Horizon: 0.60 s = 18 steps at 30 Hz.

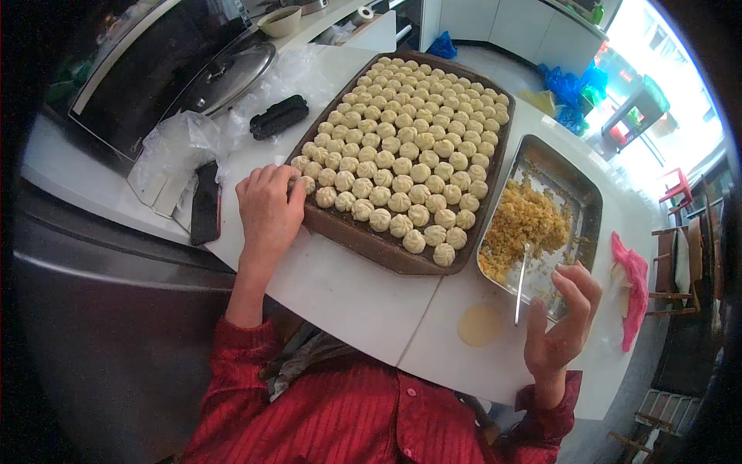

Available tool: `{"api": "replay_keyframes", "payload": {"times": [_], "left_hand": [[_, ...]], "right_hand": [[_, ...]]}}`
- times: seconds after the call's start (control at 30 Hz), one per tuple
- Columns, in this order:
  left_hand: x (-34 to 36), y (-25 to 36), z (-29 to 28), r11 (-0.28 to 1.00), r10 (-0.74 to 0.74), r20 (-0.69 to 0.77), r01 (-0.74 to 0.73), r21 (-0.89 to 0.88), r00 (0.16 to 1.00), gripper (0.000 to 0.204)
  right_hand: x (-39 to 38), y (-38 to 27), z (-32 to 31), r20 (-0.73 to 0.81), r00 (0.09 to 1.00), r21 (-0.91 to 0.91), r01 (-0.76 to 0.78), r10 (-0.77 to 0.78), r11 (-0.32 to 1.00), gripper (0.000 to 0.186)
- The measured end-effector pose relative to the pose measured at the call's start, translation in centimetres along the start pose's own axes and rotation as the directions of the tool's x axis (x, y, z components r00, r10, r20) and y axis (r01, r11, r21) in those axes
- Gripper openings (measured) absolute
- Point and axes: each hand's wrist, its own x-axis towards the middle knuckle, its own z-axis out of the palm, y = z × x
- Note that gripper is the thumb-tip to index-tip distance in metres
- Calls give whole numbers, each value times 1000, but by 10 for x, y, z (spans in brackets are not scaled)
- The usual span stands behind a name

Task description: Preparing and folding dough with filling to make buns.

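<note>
My left hand (270, 207) is at the near left corner of a large dark baking tray (363, 246). Its thumb and fingertips are closed at a small pleated bun (308, 185) on the tray's edge; the hand partly hides their contact. Rows of similar pale buns (398, 145) fill most of the tray. Over the table's right side, my right hand (563, 321) is raised with bent fingers apart and nothing in it. Just beyond it lies a metal pan (593, 203) of yellowish crumbly filling (525, 222), with a spoon (522, 286) resting in it. A flat dough round (479, 325) lies nearby on the white table (363, 298).
Left of the tray are a black case-like object (279, 117), clear plastic bags (185, 139), a dark phone-like slab (205, 205) and a glass lid (228, 77). A pink cloth (632, 286) hangs at the table's right edge. Blue bags (570, 93) sit farther back.
</note>
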Motion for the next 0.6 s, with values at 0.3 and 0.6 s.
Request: {"api": "replay_keyframes", "payload": {"times": [0.3,0.6], "left_hand": [[-2,2,-2,995,73,3,-73,63,997,10],[-2,4,5,996,70,-20,-71,-50,997,9]], "right_hand": [[-2,-1,-2,53,998,0,27,-27,1000,37],[-1,-1,-5,66,998,-29,17,-15,999,39]]}}
